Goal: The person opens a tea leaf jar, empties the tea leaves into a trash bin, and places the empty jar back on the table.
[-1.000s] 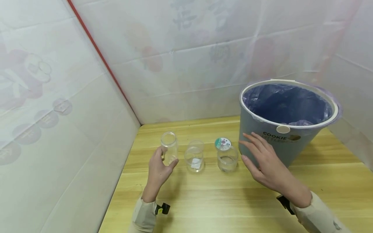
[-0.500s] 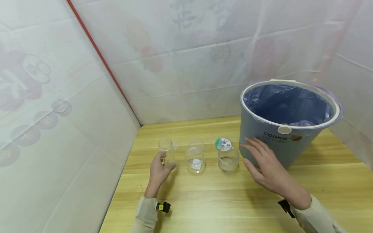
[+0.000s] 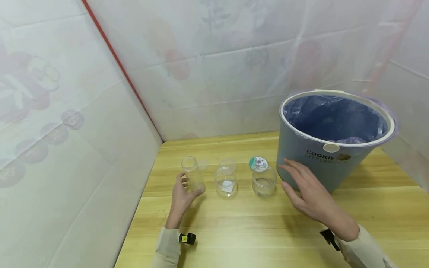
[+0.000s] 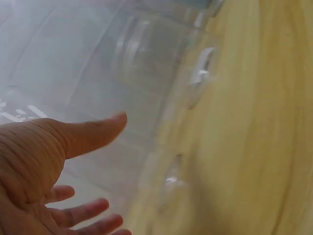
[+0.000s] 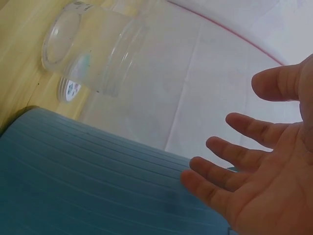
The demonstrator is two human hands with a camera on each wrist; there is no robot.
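On the left of the table stands a tall clear jar (image 3: 195, 180), its mouth open and upright. My left hand (image 3: 182, 193) is spread around its lower part, thumb on the near side. In the left wrist view the thumb (image 4: 95, 134) is straight and apart from the relaxed fingers. To its right are a shorter clear jar (image 3: 221, 181) with a white slip in it and another clear jar (image 3: 264, 187). My right hand (image 3: 310, 191) hovers beside the bin (image 3: 311, 163), fingers extended, holding nothing. A printed round lid (image 3: 258, 163) lies behind the rightmost jar.
The blue-grey bin has a white rim (image 3: 393, 124) and a purple bag liner (image 3: 331, 115). Faint clear discs (image 3: 202, 164) lie behind the left and middle jars. White printed sheets (image 3: 234, 93) hang behind and at both sides of the wooden table (image 3: 241, 230).
The tall jar has come down and slightly left with my left hand and now stands on the table. A clear disc behind it has come into sight. My right hand has barely moved.
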